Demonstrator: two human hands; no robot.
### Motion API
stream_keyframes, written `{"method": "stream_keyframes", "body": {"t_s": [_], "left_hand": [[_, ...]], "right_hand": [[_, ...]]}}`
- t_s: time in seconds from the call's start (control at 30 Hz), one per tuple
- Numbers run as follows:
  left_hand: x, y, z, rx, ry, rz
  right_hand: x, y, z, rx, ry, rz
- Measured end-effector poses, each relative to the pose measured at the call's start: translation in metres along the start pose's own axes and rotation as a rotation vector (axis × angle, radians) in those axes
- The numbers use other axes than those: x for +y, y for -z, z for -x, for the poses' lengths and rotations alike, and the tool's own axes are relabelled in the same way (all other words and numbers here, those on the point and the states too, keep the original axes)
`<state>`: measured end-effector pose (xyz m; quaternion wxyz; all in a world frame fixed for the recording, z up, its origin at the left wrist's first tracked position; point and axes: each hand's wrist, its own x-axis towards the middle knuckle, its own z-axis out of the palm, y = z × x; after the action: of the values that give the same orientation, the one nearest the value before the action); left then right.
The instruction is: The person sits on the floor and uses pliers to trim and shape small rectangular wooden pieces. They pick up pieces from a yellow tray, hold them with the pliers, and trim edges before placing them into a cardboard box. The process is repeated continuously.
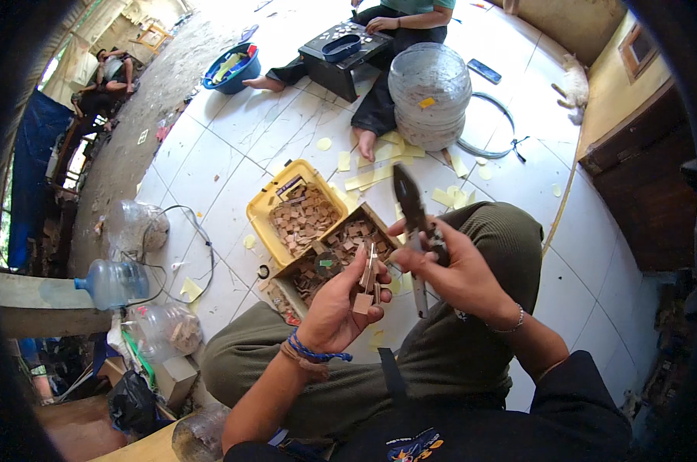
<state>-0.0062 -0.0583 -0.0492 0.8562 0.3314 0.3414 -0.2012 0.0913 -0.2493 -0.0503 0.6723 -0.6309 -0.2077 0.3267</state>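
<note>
Blue tarp (36, 181): hanging at the left edge of the frame
Distant person (113, 71): seated in the upper left, well apart from the work
Blue water jug (116, 285): lying on its side at centre left, between two clear jugs (164, 333)
Black cable (204, 231): looping across white floor tiles, right of the jugs
Blue tub (224, 79): standing at upper left of centre, with yellow and other coloured stuff inside
Yellow basket (262, 206): left of the frame's middle, heaped with small brown pieces (306, 219)
Wooden box (288, 296): just beside the basket, with more brown pieces inside, partly hidden behind the left hand
Left hand (337, 308): at lower centre, fingers narrow, pinching several brown pieces
Black case (329, 79): at upper centre, bearing a dark blue tray (341, 48), near a co-worker's hand (381, 25)
Yellow strips (371, 177): scattered above the box, partly behind the tool
Right hand (460, 266): right of centre, wrapped around a pliers-like tool (408, 196), head pointing up the frame
Large clear jug (429, 92): upright at upper right of centre
Phone (484, 71): lying beyond that jug, above a wire coil (510, 115)
Pale cat (576, 85): stretched out beside the wall, upper right
</note>
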Motion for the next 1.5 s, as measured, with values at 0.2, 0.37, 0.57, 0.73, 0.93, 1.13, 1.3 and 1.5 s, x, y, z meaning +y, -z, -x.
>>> {"method": "stream_keyframes", "body": {"t_s": [0.2,0.37,0.57,0.73,0.93,1.13,1.3,1.5], "left_hand": [[-0.008,0.003,-0.007,-0.093,-0.119,-0.051],[-0.010,-0.005,-0.010,-0.029,-0.237,-0.030],[-0.005,-0.007,-0.011,-0.125,-0.285,0.076],[-0.009,-0.009,-0.012,-0.179,-0.274,0.058],[-0.015,-0.012,-0.010,-0.207,-0.171,-0.049],[-0.017,-0.012,-0.008,-0.225,-0.214,-0.070],[-0.020,-0.013,-0.009,-0.259,-0.311,-0.145],[-0.014,-0.007,-0.014,-0.207,-0.291,0.166]], "right_hand": [[0.010,-0.011,-0.006,0.046,0.114,0.519],[0.005,-0.020,-0.009,0.137,0.033,0.187],[-0.004,-0.018,-0.009,0.328,0.100,0.093],[-0.003,-0.016,-0.009,0.330,0.104,0.084],[0.000,-0.019,-0.008,0.215,0.098,0.127],[0.002,-0.021,-0.008,0.271,0.179,0.147],[0.003,-0.019,-0.009,0.419,0.264,0.145],[0.002,-0.014,-0.010,0.482,0.318,0.122]]}}
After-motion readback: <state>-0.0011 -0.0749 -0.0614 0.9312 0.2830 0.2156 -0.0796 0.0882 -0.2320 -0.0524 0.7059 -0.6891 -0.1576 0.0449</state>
